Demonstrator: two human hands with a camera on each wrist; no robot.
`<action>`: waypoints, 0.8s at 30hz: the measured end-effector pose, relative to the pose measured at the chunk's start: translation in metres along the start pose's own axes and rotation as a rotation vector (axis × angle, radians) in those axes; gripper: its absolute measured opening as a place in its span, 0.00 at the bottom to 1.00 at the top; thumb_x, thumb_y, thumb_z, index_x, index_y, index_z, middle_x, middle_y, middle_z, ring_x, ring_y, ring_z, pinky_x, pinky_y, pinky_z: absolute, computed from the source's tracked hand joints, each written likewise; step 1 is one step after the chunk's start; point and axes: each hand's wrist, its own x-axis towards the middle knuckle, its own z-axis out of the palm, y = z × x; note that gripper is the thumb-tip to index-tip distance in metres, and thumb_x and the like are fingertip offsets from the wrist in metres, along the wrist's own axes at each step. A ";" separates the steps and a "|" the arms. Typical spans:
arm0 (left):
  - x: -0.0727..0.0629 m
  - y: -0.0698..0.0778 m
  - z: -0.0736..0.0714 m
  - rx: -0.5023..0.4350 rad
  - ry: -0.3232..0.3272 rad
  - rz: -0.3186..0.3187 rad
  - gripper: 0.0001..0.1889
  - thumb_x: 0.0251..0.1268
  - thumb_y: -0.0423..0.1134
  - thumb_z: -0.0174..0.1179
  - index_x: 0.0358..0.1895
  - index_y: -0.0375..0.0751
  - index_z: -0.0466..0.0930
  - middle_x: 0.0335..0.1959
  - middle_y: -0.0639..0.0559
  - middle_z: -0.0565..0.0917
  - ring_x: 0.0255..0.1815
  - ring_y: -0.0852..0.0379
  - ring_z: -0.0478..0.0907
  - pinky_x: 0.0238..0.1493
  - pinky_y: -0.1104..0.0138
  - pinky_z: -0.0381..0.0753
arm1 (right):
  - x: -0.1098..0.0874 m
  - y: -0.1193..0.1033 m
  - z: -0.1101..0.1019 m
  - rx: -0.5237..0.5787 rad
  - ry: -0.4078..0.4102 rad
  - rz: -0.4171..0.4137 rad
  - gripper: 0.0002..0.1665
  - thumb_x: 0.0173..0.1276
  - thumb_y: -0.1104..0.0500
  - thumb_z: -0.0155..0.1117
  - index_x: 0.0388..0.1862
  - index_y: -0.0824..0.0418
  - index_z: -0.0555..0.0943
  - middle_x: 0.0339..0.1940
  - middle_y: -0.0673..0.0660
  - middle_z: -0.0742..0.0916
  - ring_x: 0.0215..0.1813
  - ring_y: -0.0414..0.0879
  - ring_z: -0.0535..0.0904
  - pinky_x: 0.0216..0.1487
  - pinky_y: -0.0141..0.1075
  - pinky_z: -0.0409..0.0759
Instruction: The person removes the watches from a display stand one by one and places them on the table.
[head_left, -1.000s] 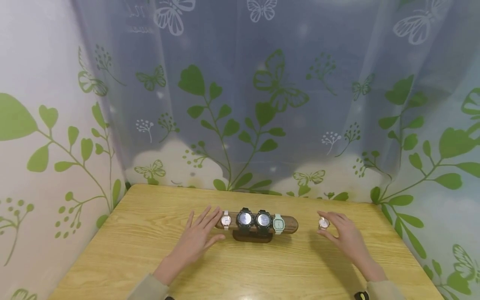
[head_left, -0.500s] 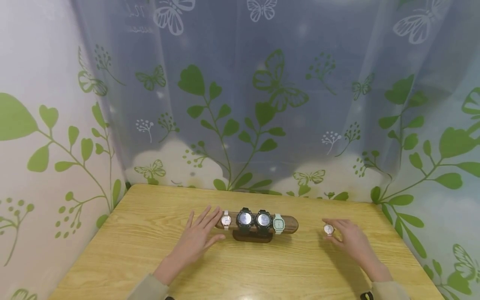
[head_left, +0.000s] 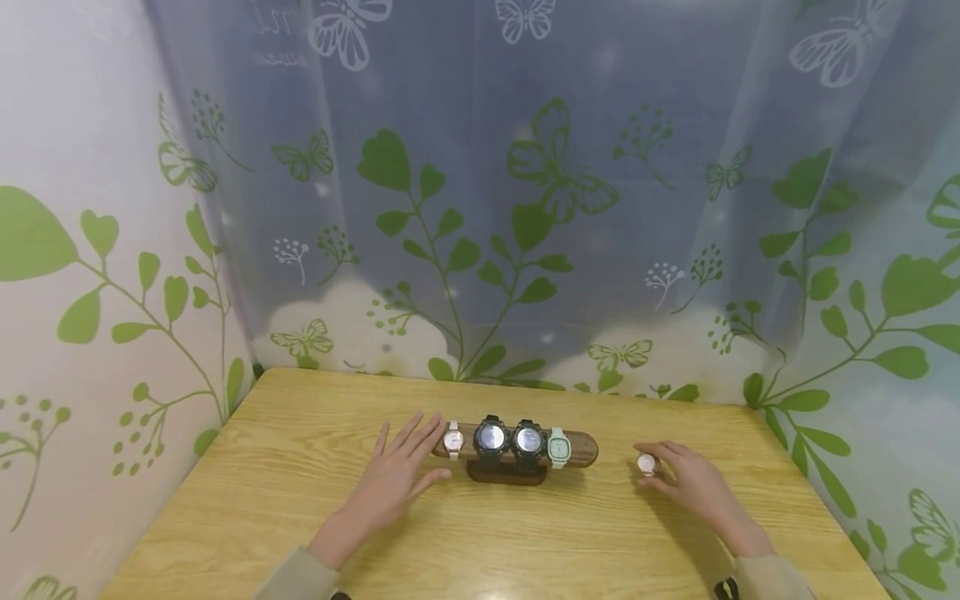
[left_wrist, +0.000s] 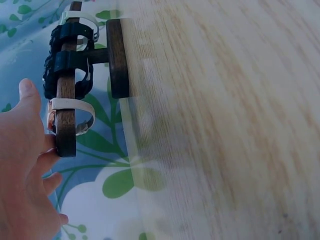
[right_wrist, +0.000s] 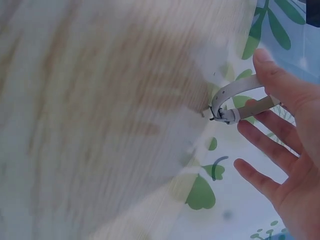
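A dark wooden watch stand (head_left: 583,451) carries a white-strapped watch (head_left: 453,441) at its left end, two black watches (head_left: 491,437) in the middle and a pale green square watch (head_left: 559,448) towards the right. My left hand (head_left: 386,482) rests its extended fingers against the stand's left end; in the left wrist view the thumb (left_wrist: 29,92) points up beside the bar. To the right of the stand, my right hand (head_left: 697,487) pinches a small light-strapped watch (head_left: 647,464) above the table. Its buckled strap (right_wrist: 235,90) hangs as a closed loop in the right wrist view.
The stand's foot (head_left: 506,473) sits on a wooden table (head_left: 480,542). Behind and on both sides hangs a curtain (head_left: 480,250) printed with leaves and butterflies, meeting the table's far edge.
My right hand shifts right, then back left and slightly nearer, while the pinched watch turns a little in its fingers. My left hand and the stand stay in place.
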 end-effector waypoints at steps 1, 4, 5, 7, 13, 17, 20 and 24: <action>0.000 0.000 0.000 -0.002 -0.010 -0.005 0.39 0.73 0.62 0.50 0.79 0.43 0.60 0.80 0.49 0.61 0.81 0.43 0.54 0.76 0.32 0.45 | 0.001 0.000 0.000 0.006 -0.009 0.003 0.33 0.52 0.56 0.82 0.59 0.61 0.83 0.48 0.60 0.89 0.44 0.56 0.86 0.41 0.51 0.87; 0.000 0.000 -0.001 -0.009 -0.039 -0.020 0.39 0.74 0.62 0.50 0.80 0.45 0.58 0.81 0.51 0.57 0.82 0.44 0.51 0.76 0.34 0.42 | 0.003 -0.002 0.002 0.009 -0.036 0.005 0.33 0.53 0.55 0.82 0.59 0.60 0.84 0.48 0.59 0.89 0.42 0.53 0.86 0.40 0.49 0.87; 0.000 0.000 -0.002 -0.011 -0.043 -0.022 0.39 0.74 0.62 0.50 0.80 0.45 0.57 0.81 0.52 0.57 0.82 0.44 0.51 0.77 0.34 0.42 | 0.004 -0.002 0.002 0.009 -0.048 0.005 0.33 0.53 0.54 0.82 0.58 0.60 0.84 0.48 0.59 0.89 0.42 0.52 0.86 0.40 0.48 0.87; 0.000 0.000 -0.002 -0.010 -0.052 -0.025 0.39 0.74 0.62 0.51 0.80 0.46 0.56 0.81 0.52 0.56 0.82 0.44 0.50 0.77 0.34 0.41 | 0.006 -0.003 0.004 0.005 -0.064 0.001 0.33 0.52 0.53 0.82 0.58 0.59 0.84 0.48 0.58 0.89 0.41 0.51 0.86 0.40 0.47 0.88; 0.000 0.000 0.000 0.003 -0.025 -0.011 0.39 0.73 0.61 0.53 0.79 0.44 0.59 0.80 0.50 0.59 0.81 0.43 0.53 0.76 0.33 0.44 | 0.009 -0.008 0.006 0.014 -0.101 -0.001 0.31 0.51 0.52 0.82 0.55 0.59 0.85 0.45 0.56 0.89 0.41 0.51 0.85 0.37 0.45 0.87; 0.000 0.001 0.000 -0.001 -0.025 -0.013 0.39 0.73 0.60 0.54 0.79 0.43 0.59 0.80 0.49 0.59 0.81 0.42 0.53 0.76 0.33 0.44 | 0.010 -0.010 0.005 0.022 -0.152 0.014 0.30 0.52 0.50 0.81 0.54 0.58 0.86 0.44 0.54 0.89 0.41 0.51 0.84 0.36 0.46 0.86; 0.001 0.002 -0.001 -0.009 -0.035 -0.021 0.38 0.73 0.58 0.55 0.79 0.43 0.59 0.80 0.49 0.58 0.81 0.42 0.52 0.76 0.33 0.42 | 0.011 -0.012 0.003 0.036 -0.190 0.029 0.31 0.52 0.49 0.81 0.54 0.57 0.86 0.44 0.53 0.88 0.41 0.50 0.83 0.36 0.46 0.85; 0.000 0.002 -0.002 -0.006 -0.053 -0.032 0.38 0.73 0.58 0.55 0.80 0.44 0.57 0.81 0.50 0.58 0.82 0.43 0.51 0.76 0.34 0.41 | 0.012 -0.013 0.003 0.038 -0.214 0.027 0.31 0.52 0.49 0.81 0.55 0.57 0.86 0.44 0.53 0.88 0.41 0.50 0.83 0.37 0.46 0.85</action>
